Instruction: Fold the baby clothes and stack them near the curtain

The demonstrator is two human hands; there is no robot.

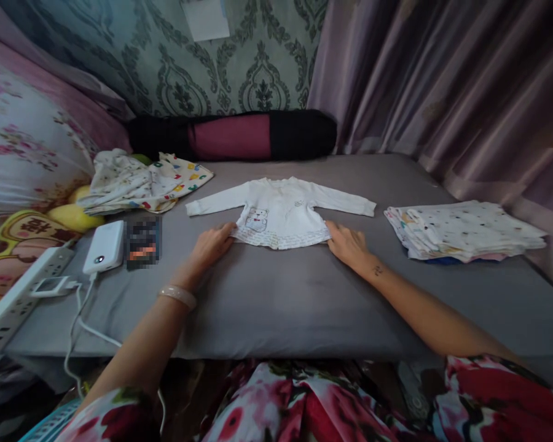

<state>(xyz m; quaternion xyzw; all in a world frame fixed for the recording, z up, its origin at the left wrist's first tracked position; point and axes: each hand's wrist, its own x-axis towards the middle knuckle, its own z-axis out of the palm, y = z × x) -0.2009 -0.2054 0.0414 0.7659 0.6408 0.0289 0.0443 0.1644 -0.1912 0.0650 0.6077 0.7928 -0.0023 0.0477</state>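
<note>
A small white long-sleeved baby top (281, 212) lies spread flat on the grey sheet (267, 301), its sleeves stretched out to both sides. It has a cartoon animal on the lower left and a ruffled, printed hem. My left hand (214, 242) pinches the hem's left corner. At the opposite corner, my right hand (348, 242) grips the hem between thumb and fingers. Both hands rest low against the sheet.
Folded baby clothes (461, 230) are stacked at the right. Loose printed clothes (142, 184) lie heaped at the left. Nearer are a white power bank (104, 245), a power strip (23, 294) and cables. A black and maroon bolster (233, 136) lies along the wall.
</note>
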